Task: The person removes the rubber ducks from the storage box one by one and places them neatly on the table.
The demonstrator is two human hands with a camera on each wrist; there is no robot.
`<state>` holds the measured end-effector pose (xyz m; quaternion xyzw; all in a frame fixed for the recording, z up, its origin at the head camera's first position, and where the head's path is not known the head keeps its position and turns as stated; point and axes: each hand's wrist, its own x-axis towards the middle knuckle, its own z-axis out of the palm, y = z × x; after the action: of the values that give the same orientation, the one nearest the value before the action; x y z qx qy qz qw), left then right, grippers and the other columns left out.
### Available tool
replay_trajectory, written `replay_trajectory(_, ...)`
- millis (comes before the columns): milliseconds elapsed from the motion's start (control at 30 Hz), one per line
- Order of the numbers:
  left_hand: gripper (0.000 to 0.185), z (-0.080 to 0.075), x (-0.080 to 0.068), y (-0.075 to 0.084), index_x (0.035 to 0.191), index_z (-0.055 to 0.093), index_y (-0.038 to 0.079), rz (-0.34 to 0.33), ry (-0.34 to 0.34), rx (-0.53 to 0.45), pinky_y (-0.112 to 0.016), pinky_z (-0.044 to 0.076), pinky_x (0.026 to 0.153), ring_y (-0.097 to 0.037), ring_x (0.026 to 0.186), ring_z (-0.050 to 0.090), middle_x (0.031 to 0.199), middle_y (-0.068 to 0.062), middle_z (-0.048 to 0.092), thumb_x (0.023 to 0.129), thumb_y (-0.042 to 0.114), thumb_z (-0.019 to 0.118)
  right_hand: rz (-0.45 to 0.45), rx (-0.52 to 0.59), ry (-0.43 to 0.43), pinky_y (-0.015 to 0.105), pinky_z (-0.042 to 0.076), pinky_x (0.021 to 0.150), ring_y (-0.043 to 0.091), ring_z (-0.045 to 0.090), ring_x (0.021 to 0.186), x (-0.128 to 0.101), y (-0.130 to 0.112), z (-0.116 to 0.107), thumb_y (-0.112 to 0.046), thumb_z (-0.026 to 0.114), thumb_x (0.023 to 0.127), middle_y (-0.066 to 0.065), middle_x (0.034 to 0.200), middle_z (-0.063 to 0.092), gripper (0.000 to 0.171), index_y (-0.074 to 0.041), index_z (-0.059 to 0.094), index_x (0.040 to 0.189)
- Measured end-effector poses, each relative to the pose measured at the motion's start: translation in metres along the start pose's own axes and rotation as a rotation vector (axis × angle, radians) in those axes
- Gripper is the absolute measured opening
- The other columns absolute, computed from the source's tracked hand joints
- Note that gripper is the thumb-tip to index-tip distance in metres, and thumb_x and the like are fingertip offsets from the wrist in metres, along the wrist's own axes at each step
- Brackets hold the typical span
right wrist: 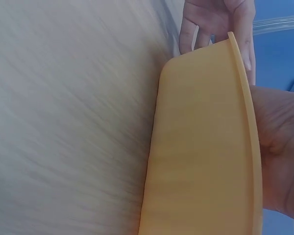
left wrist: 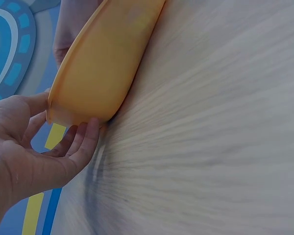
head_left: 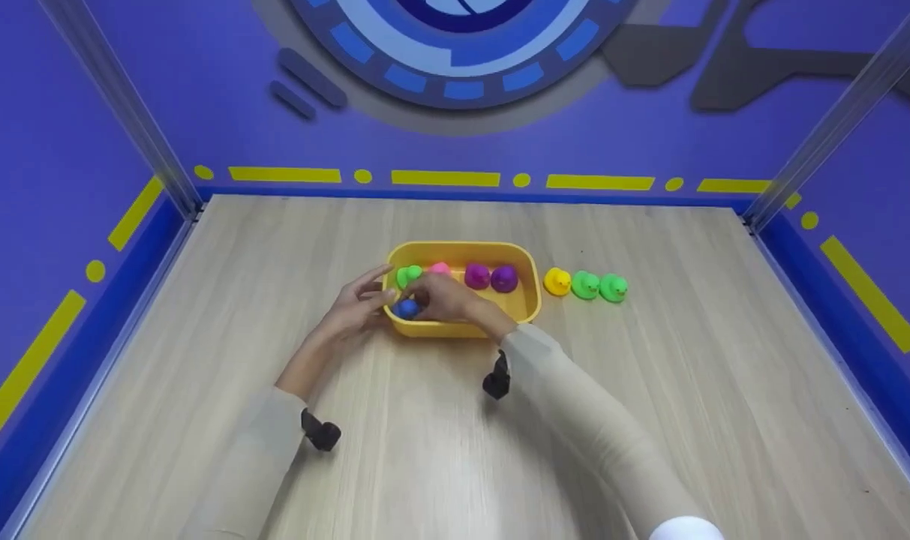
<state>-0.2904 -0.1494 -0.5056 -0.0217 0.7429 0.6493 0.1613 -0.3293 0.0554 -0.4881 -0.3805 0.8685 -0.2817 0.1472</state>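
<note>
Ducks: three lined on worktop (head_left: 650, 390), five in yellow tub (head_left: 528, 264); right hand (head_left: 447, 300) grasping blue duck (head_left: 406, 308), left hand (head_left: 353, 307) relaxed against tub.

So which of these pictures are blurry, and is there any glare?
Head view: mostly sharp and evenly lit, without glare, only soft shadows under the arms; the right hand in the tub is slightly smeared. Both wrist views: the table streaks with motion blur, while the tub wall stays fairly crisp.

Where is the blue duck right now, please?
In the head view, the blue duck sits in the tub's near left corner, under the right hand.
</note>
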Motion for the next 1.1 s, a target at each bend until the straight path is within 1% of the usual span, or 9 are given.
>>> replay_trajectory(133, 0.060, -0.002, 0.000, 0.000, 0.159, 0.037, 0.019, 0.013, 0.000, -0.005, -0.042, 0.054, 0.105, -0.030, 0.128, 0.055, 0.149, -0.021, 0.042, 0.104, 0.020, 0.060, -0.009, 0.018, -0.007, 0.034, 0.059, 0.093, 0.022, 0.060, 0.088, 0.001, 0.000, -0.002, -0.007, 0.075, 0.092, 0.013, 0.102, 0.074, 0.028, -0.003, 0.074, 0.120)
replay_trajectory(267, 0.058, -0.002, 0.001, 0.000, 0.159, 0.038, 0.020, 0.008, 0.012, -0.015, -0.042, 0.055, 0.104, -0.031, 0.123, 0.059, 0.149, -0.021, 0.043, 0.105, 0.019, 0.059, -0.013, 0.012, -0.042, 0.036, 0.057, 0.098, 0.028, 0.068, 0.098, -0.003, 0.001, -0.008, -0.001, 0.074, 0.091, 0.017, 0.112, 0.075, 0.031, 0.001, 0.072, 0.122)
replay_trajectory(400, 0.058, -0.003, 0.001, 0.000, 0.159, 0.038, 0.022, -0.007, 0.016, -0.014, -0.043, 0.054, 0.105, -0.032, 0.123, 0.060, 0.151, -0.020, 0.043, 0.105, 0.021, 0.058, 0.032, 0.022, -0.070, 0.040, 0.055, 0.103, 0.033, 0.070, 0.109, -0.009, 0.002, -0.013, 0.002, 0.072, 0.091, 0.019, 0.118, 0.073, 0.032, 0.002, 0.071, 0.123)
replay_trajectory(567, 0.058, -0.002, 0.000, 0.000, 0.159, 0.039, 0.025, -0.025, 0.020, -0.021, -0.042, 0.054, 0.104, -0.032, 0.123, 0.060, 0.151, -0.019, 0.043, 0.105, 0.022, 0.059, 0.078, 0.045, -0.055, 0.041, 0.056, 0.102, 0.033, 0.070, 0.109, -0.017, 0.008, -0.014, 0.007, 0.070, 0.090, 0.020, 0.116, 0.073, 0.028, 0.004, 0.072, 0.118)
replay_trajectory(633, 0.058, -0.002, 0.001, 0.000, 0.158, 0.039, 0.026, -0.036, 0.025, -0.024, -0.042, 0.055, 0.104, -0.032, 0.123, 0.060, 0.150, -0.018, 0.043, 0.104, 0.021, 0.060, 0.095, 0.049, -0.038, 0.041, 0.056, 0.101, 0.031, 0.070, 0.106, -0.019, 0.008, -0.014, 0.006, 0.070, 0.090, 0.019, 0.114, 0.074, 0.026, 0.005, 0.072, 0.116)
replay_trajectory(700, 0.057, -0.004, 0.001, 0.002, 0.158, 0.040, 0.026, -0.038, 0.030, -0.030, -0.041, 0.055, 0.103, -0.031, 0.122, 0.060, 0.150, -0.018, 0.043, 0.104, 0.020, 0.060, 0.143, 0.073, -0.026, 0.040, 0.056, 0.101, 0.029, 0.069, 0.107, -0.020, 0.007, -0.015, 0.002, 0.072, 0.091, 0.018, 0.115, 0.073, 0.025, 0.003, 0.072, 0.116)
replay_trajectory(867, 0.057, -0.007, -0.001, 0.004, 0.157, 0.041, 0.026, -0.036, 0.037, -0.042, -0.038, 0.057, 0.099, -0.030, 0.122, 0.060, 0.149, -0.017, 0.043, 0.104, 0.019, 0.060, 0.269, 0.155, 0.003, 0.040, 0.055, 0.103, 0.029, 0.069, 0.117, -0.024, 0.000, -0.019, -0.011, 0.075, 0.093, 0.013, 0.121, 0.072, 0.031, -0.001, 0.070, 0.122)
replay_trajectory(1000, 0.058, -0.004, -0.002, 0.002, 0.157, 0.040, 0.027, -0.042, 0.031, -0.033, -0.036, 0.058, 0.097, -0.029, 0.122, 0.060, 0.149, -0.016, 0.043, 0.104, 0.020, 0.061, 0.260, 0.152, 0.040, 0.041, 0.055, 0.103, 0.029, 0.067, 0.117, -0.033, -0.002, -0.022, -0.016, 0.075, 0.093, 0.011, 0.120, 0.072, 0.034, -0.003, 0.068, 0.124)
replay_trajectory(1100, 0.058, -0.002, 0.000, 0.002, 0.158, 0.039, 0.024, -0.019, 0.013, -0.029, -0.036, 0.058, 0.097, -0.029, 0.121, 0.060, 0.148, -0.018, 0.043, 0.104, 0.021, 0.060, 0.216, 0.133, 0.089, 0.041, 0.056, 0.102, 0.030, 0.067, 0.113, -0.041, -0.002, -0.028, -0.014, 0.075, 0.094, 0.011, 0.117, 0.071, 0.030, -0.004, 0.068, 0.121)
